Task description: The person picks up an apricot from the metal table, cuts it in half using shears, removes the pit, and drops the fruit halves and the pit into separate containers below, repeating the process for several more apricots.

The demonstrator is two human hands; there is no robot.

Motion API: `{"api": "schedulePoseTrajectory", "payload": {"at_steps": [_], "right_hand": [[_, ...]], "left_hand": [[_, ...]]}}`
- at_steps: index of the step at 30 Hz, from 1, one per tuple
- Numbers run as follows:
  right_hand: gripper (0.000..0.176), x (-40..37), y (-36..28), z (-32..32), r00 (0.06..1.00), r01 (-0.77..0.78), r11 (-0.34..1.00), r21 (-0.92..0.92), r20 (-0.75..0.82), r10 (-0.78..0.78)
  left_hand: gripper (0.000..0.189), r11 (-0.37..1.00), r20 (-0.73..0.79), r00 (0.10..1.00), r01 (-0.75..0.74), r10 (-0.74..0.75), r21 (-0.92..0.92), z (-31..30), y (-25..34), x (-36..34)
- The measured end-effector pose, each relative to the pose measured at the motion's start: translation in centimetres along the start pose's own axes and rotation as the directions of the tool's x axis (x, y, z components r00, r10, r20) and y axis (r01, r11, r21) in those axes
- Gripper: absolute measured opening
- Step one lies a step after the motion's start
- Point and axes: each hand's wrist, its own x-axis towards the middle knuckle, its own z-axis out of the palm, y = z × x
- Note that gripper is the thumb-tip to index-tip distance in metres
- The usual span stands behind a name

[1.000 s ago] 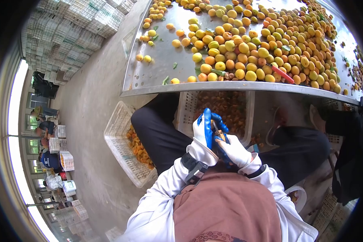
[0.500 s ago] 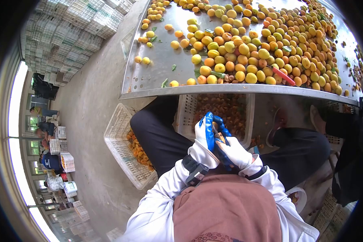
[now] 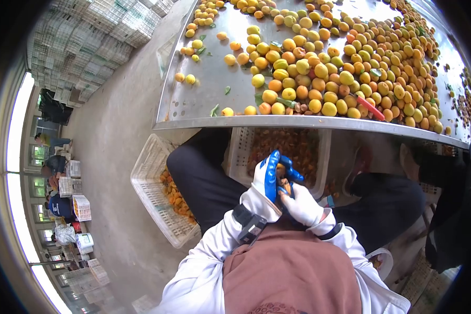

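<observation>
My left hand (image 3: 273, 175), in a white glove with blue coating, curls round an orange fruit (image 3: 281, 170) in front of my lap. Against it, my right hand (image 3: 302, 205), in a similar glove, has its fingers closed at the fruit's lower side; what they grip is too small to make out. Below both hands stands a white crate (image 3: 325, 152) holding brownish-orange pieces. Yellow and orange fruits (image 3: 345, 78) cover much of the metal table (image 3: 204, 99), with a red-handled tool (image 3: 370, 108) lying among them.
A white crate (image 3: 150, 208) of orange pieces sits left of my leg. At lower right is a white bucket (image 3: 386, 261). Stacked crates (image 3: 89, 47) rise at upper left, and several people (image 3: 62, 206) work at far left. Another person's dark-clothed leg (image 3: 447, 209) is at right.
Both hands have shifted slightly down, and the fruit between them shows more. My right hand's blue-coated fingers are less visible. The view has shifted slightly.
</observation>
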Motion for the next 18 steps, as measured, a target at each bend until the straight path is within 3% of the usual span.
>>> {"api": "schedulePoseTrajectory", "payload": {"at_steps": [2, 4, 6, 7, 9, 10, 12, 16, 17, 18], "right_hand": [[0.023, 0.0, -0.5, -0.1, 0.999, -0.012, 1.000, 0.020, 0.031, 0.011], [0.032, 0.4, -0.5, -0.6, 0.988, -0.017, 0.988, 0.152, 0.156, -0.007], [0.045, 0.0, -1.6, -1.1, 0.996, -0.015, 0.956, 0.294, 0.084, -0.010], [0.045, 0.3, -0.3, -1.1, 0.997, -0.009, 0.956, 0.292, 0.080, -0.015], [0.056, 1.3, 3.4, -1.4, 0.991, -0.067, 0.939, 0.337, 0.133, 0.023], [0.056, 1.1, 2.2, -2.1, 0.992, -0.061, 0.940, 0.335, 0.128, 0.019], [0.056, 0.5, -0.2, -3.5, 0.885, -0.421, 0.797, 0.433, 0.391, 0.254], [0.050, 0.4, 1.0, -3.2, 0.916, -0.328, 0.816, 0.476, 0.372, 0.151], [0.034, 0.2, 1.6, -3.5, 0.894, -0.379, 0.729, 0.570, 0.430, 0.128], [0.034, 0.3, 1.7, -3.8, 0.893, -0.382, 0.728, 0.568, 0.431, 0.132]], "left_hand": [[0.041, 0.994, -0.027, 0.994, -0.102, 0.103, 0.043, -0.4, -1.1, 0.4], [0.038, 0.996, 0.034, 0.998, -0.047, 0.045, 0.081, -0.4, -0.5, 0.2], [0.037, 0.967, -0.006, 0.997, -0.077, 0.081, 0.245, -2.1, -1.5, 1.7], [0.036, 0.997, 0.004, 0.999, 0.043, -0.043, 0.069, -1.9, -1.4, 1.5], [0.036, 0.995, 0.074, 0.992, 0.098, -0.098, 0.003, -1.3, -0.7, 1.2], [0.037, 0.985, 0.140, 0.978, 0.162, -0.152, -0.060, -0.8, 0.0, 0.9], [0.035, 0.981, 0.160, 0.970, 0.190, -0.182, -0.036, -0.2, 0.6, 0.7], [0.032, 0.956, 0.170, 0.955, 0.265, -0.242, -0.128, -0.8, 0.3, 1.2], [0.030, 0.949, 0.150, 0.955, 0.278, -0.256, -0.150, -0.8, 0.4, 1.0], [0.029, 0.941, 0.129, 0.954, 0.292, -0.272, -0.171, -0.5, 0.7, 0.5]]}}
